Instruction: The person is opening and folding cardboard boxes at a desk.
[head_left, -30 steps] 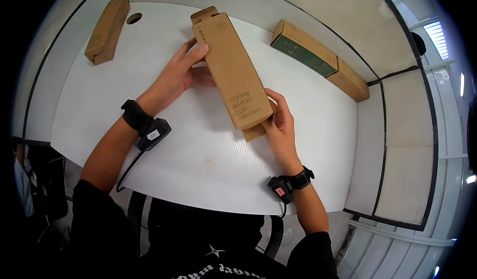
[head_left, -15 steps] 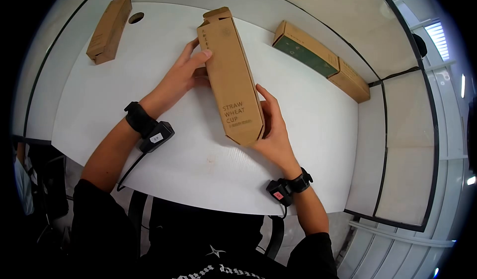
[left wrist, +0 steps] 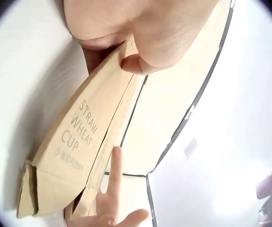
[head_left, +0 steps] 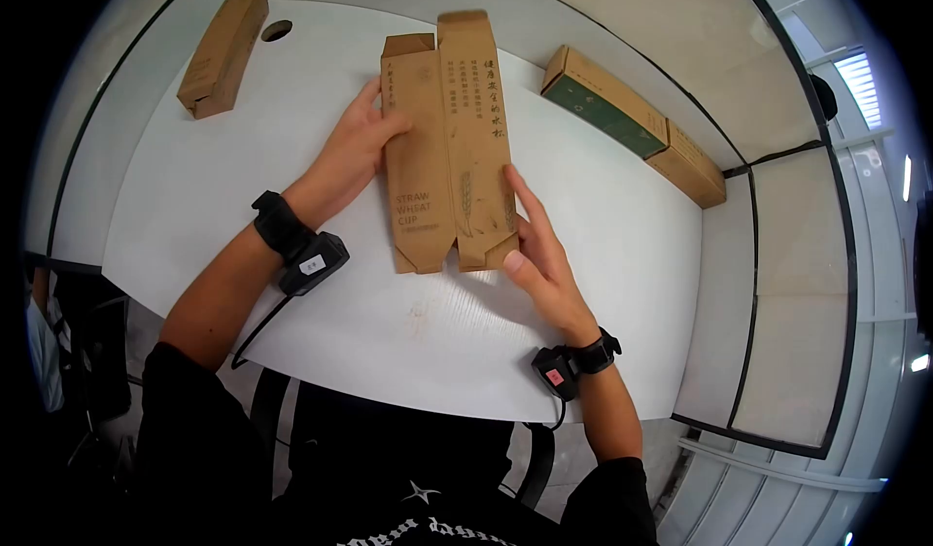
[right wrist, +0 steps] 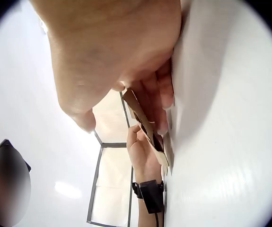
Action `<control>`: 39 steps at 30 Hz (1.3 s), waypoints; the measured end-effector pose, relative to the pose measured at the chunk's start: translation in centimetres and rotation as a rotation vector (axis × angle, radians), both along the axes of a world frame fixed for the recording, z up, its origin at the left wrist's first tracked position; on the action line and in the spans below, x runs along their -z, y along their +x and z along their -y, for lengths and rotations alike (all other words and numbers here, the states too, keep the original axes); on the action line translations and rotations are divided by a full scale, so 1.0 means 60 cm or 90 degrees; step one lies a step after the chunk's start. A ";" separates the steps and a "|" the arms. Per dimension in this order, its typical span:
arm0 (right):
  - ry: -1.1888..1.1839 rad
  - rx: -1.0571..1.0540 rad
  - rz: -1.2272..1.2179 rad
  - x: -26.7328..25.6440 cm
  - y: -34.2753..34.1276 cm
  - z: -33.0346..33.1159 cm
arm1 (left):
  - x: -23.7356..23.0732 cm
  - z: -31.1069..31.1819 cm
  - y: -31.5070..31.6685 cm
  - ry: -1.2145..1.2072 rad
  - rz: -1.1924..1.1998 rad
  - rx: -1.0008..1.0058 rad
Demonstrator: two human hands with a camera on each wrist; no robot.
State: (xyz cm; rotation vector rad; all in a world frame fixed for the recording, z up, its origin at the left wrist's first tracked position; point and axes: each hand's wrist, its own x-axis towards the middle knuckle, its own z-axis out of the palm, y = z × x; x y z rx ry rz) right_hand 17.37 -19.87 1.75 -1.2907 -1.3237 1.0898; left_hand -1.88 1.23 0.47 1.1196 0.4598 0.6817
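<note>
A brown cardboard box (head_left: 418,157), pressed nearly flat, lies at a slant over the table, with two printed panels and its end flaps showing in the head view. One panel reads "STRAW WHEAT CUP"; the other carries a wheat drawing. My left hand (head_left: 352,150) pinches the box's left side, thumb on the printed face and fingers behind. By the lower right corner is my right hand (head_left: 549,279). Its index finger points along the edge, and its thumb stands apart from the cardboard in the right wrist view, with the other fingers reaching behind the box.
Another brown box (head_left: 224,51) stands at the back left, beside a round hole (head_left: 277,30) in the white table (head_left: 360,337). Along the back right partition sit a green-sided box (head_left: 603,109) and a brown box (head_left: 686,165), end to end.
The box has turned from a full, tilted shape to a flattened one, with a second panel now facing up. My right hand has shifted from below its end to the right edge.
</note>
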 end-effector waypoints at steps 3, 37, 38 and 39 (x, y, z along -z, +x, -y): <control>-0.033 0.062 -0.056 -0.005 -0.010 -0.003 | 0.004 -0.003 0.000 0.042 -0.051 0.051; 0.060 0.312 -0.176 0.001 -0.011 -0.011 | -0.040 0.023 -0.024 0.155 -0.199 0.540; 0.056 0.315 -0.211 -0.006 -0.012 -0.015 | -0.042 0.020 -0.028 0.148 -0.214 0.556; 0.037 0.319 -0.219 -0.007 -0.011 -0.015 | -0.043 0.018 -0.032 0.140 -0.228 0.571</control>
